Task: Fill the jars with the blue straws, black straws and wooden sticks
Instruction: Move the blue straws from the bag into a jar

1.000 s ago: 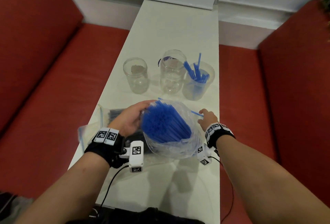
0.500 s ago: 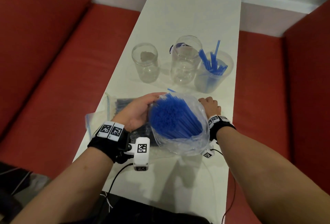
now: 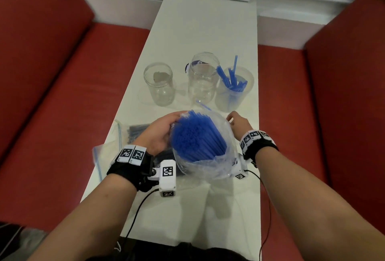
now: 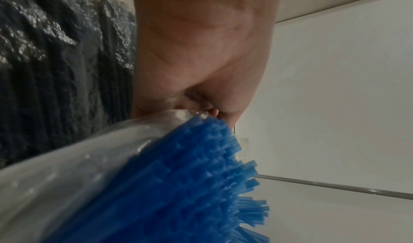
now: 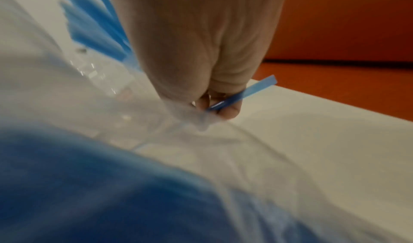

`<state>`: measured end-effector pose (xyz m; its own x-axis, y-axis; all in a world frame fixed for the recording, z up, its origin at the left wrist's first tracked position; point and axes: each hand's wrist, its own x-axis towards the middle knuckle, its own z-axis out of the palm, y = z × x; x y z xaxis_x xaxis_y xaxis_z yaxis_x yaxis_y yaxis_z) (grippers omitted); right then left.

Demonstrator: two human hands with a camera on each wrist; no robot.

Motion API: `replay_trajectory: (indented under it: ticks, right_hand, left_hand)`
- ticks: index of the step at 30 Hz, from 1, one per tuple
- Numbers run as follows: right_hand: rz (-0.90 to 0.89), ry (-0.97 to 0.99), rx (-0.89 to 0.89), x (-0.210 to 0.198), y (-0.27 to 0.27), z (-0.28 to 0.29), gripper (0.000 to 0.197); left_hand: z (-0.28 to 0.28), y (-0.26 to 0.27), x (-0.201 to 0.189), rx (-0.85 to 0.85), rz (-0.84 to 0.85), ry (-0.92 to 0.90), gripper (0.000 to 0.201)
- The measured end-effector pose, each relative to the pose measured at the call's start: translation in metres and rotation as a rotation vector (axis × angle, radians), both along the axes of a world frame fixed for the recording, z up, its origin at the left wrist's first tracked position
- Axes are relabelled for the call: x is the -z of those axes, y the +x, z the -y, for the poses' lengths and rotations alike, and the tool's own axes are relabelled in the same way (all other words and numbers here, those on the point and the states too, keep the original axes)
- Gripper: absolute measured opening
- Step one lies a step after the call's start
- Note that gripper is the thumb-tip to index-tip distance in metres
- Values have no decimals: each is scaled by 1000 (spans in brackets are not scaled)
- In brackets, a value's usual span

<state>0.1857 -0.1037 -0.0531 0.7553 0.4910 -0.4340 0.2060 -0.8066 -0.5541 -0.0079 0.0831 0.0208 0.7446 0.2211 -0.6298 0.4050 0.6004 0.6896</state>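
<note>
A: Status? Your left hand (image 3: 158, 135) grips the side of the clear plastic bag (image 3: 210, 163) of blue straws (image 3: 198, 138), fingers curled round it. Your right hand (image 3: 238, 123) pinches the bag's rim plus one loose blue straw (image 5: 243, 93).

B: Bag sits on the white table (image 3: 208, 31), just in front of the right-hand clear jar (image 3: 234, 90), which is partly filled.

A: Risk: thin film. Tip it too far and the bundle probably slides out, scattering past that jar.
</note>
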Motion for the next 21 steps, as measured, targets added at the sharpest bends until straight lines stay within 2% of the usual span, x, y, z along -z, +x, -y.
replay_trajectory:
  ticks: [3, 6, 9, 12, 15, 17, 21]
  right_hand:
    - [-36, 96, 38, -24, -6, 8, 25]
    - [-23, 185, 4, -47, -16, 19, 21]
    - [8, 303, 42, -73, -26, 24, 15]
    - [11, 557, 133, -106, -35, 21, 20]
    - [-96, 836, 150, -138, -46, 17, 21]
    - [-118, 863, 115, -150, -58, 16, 18]
    - [-41, 844, 100, -159, -84, 19, 14]
  left_hand:
    - [2, 3, -2, -60, 15, -32, 21]
    - [4, 5, -2, -124, 6, -97, 26]
    - [9, 8, -8, -97, 47, -138, 32]
    - [15, 9, -14, -62, 67, -189, 34]
    - [18, 10, -18, -49, 64, -195, 39]
    - [19, 10, -19, -47, 65, -211, 42]
    - [17, 7, -20, -39, 50, -222, 42]
